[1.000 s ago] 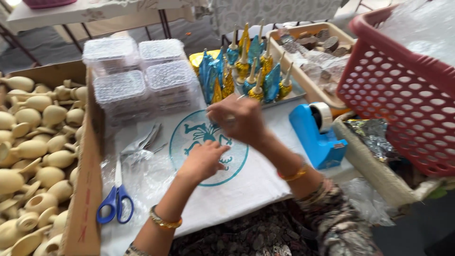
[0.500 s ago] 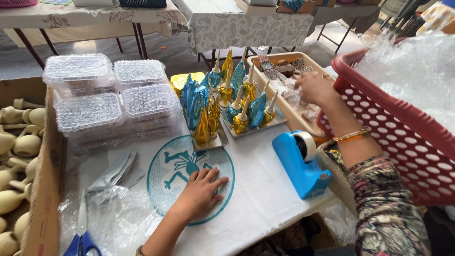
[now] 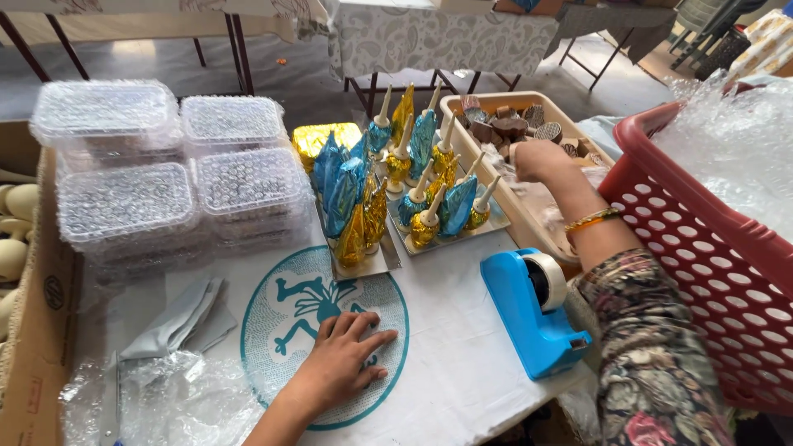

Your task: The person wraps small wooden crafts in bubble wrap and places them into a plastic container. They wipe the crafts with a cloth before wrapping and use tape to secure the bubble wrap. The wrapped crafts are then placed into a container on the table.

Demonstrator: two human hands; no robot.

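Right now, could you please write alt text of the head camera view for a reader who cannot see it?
The person's right hand reaches into a beige tray of brown pieces, while the left hand lies flat on a white sheet with a teal round print. Between them stand blue and gold foil-wrapped cones; a blue tape dispenser sits nearby.

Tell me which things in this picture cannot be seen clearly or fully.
- Right hand, head view: fingertips hidden in the beige tray; what they touch is unclear.
- Red basket: cut off by the right edge.
- Cardboard box: cut off by the left edge.
- Left hand: flat on the white cloth, holding nothing visible.
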